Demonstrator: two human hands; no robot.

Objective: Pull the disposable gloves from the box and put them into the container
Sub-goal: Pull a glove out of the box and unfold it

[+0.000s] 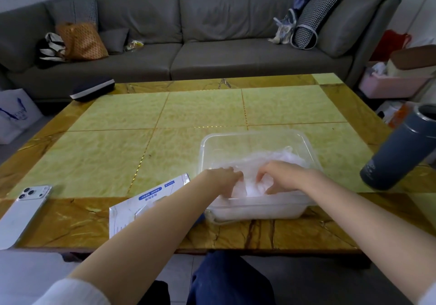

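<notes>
Both hands are reaching into the clear container (256,136), which is sitting on the table (118,144) near the front edge, right of centre. Gloves (280,159) are lying bunched inside it in a crinkly see-thru pile. R hand (282,177) is curling fingers & thumb round a wad of gloves. L hand (224,178) is bending its fingers down into the pile w/ tips hidden, so can't tell if it's gripping or just pushing. Box (144,202) is lying flat just left of the container, partly under the L forearm. Phone (23,212) is lying face down at the table's left edge. Dark bottle (398,150) is standing at the right.
</notes>
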